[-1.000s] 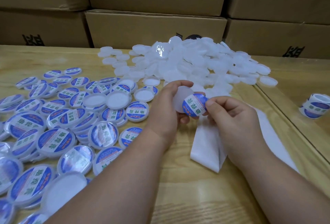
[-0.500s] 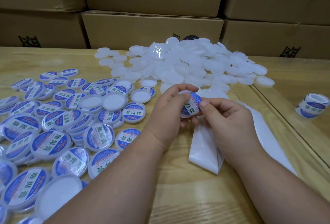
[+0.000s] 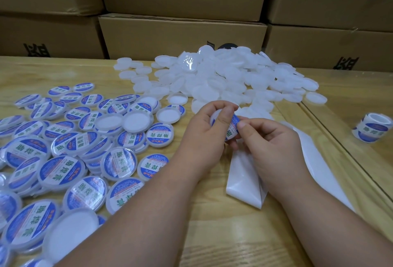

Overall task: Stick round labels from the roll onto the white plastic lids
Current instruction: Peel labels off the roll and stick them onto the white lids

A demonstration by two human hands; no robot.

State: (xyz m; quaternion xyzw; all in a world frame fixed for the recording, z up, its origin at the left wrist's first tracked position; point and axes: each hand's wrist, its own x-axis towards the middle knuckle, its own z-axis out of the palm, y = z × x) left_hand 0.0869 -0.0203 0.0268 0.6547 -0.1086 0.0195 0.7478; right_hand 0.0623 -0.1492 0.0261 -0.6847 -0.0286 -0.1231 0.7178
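Across the left of the wooden table (image 3: 244,234) lies a spread of labelled lids (image 3: 63,171), blue and white faces mostly up, a few turned over. Behind, toward the middle, sits a heap of plain white lids (image 3: 234,75) in front of stacked cardboard boxes (image 3: 180,36). The left hand (image 3: 204,136) curls round one lid (image 3: 214,115), thumb pressing a round label (image 3: 231,127) onto it. The right hand (image 3: 274,149) pinches that label's edge with fingertip and thumb, above a strip of white backing paper (image 3: 244,181). Far right, the label roll (image 3: 372,128) stands on the table, well apart.
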